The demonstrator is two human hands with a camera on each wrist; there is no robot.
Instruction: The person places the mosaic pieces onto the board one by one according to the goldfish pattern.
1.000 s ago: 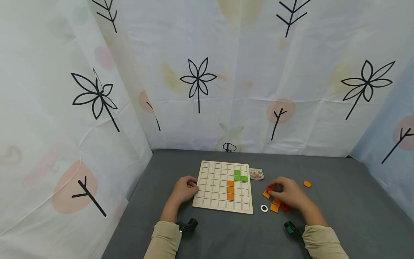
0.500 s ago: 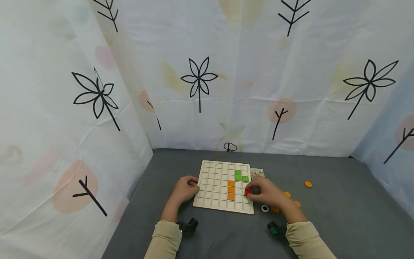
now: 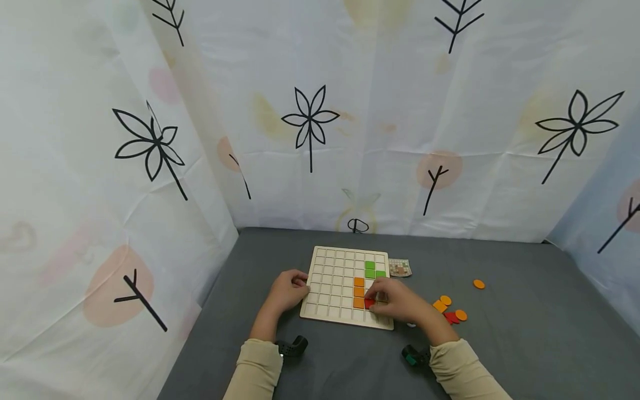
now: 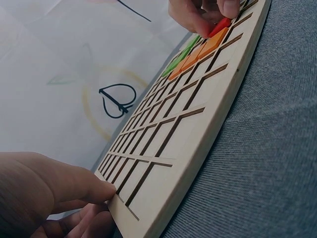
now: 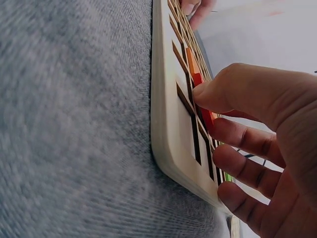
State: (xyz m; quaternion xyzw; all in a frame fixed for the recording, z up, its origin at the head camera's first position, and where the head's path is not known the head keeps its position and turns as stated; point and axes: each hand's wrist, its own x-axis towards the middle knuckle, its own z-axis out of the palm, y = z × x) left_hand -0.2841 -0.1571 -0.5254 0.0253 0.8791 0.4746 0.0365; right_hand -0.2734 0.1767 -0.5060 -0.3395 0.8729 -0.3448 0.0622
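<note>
A pale wooden grid board lies on the grey table. My left hand holds its left edge; in the left wrist view the thumb presses the rim and the fingers curl beside it. Over the board's right part, my right hand pinches a red square tile between thumb and fingers. In the right wrist view the red tile is at the grid, partly hidden by the thumb. To its left stands a column of orange tiles. Green tiles sit in cells farther up, one partly covered by the hand.
A small printed card lies against the board's right edge. Right of the right hand are loose orange pieces and red pieces. One orange disc lies farther off. A patterned cloth hangs behind the table.
My right hand has taken a red tile from the loose pieces and carried it left onto the board, beside the lowest orange tile. The left hand stays at the board's edge.
</note>
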